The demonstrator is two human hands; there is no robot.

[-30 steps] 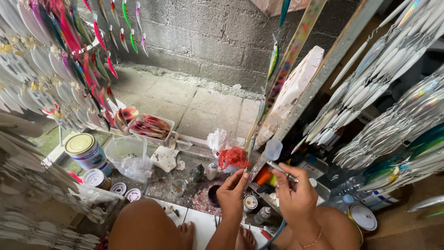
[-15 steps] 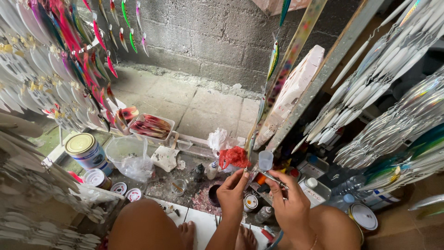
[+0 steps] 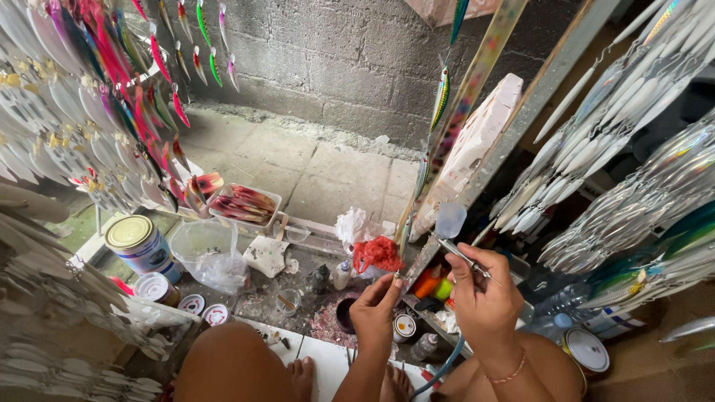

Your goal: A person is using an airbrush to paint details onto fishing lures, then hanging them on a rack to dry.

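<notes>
Head view: right hand [image 3: 484,298] grips metal airbrush [image 3: 456,249]; left hand [image 3: 376,313] pinches slim lure [image 3: 404,223]

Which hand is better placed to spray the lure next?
Probably the right hand: it already grips the airbrush, nozzle toward the lure. The left hand pinches the lure's lower end, so it looks taken up steadying it.

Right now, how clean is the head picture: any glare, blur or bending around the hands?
Head view: even daylight, no hard glare; the left hand and the right hand holding the airbrush are sharp. Wide-lens bending stretches the hanging lures toward the edges. The corner under the right-hand racks is dark, and the paint can at left is clear.
</notes>
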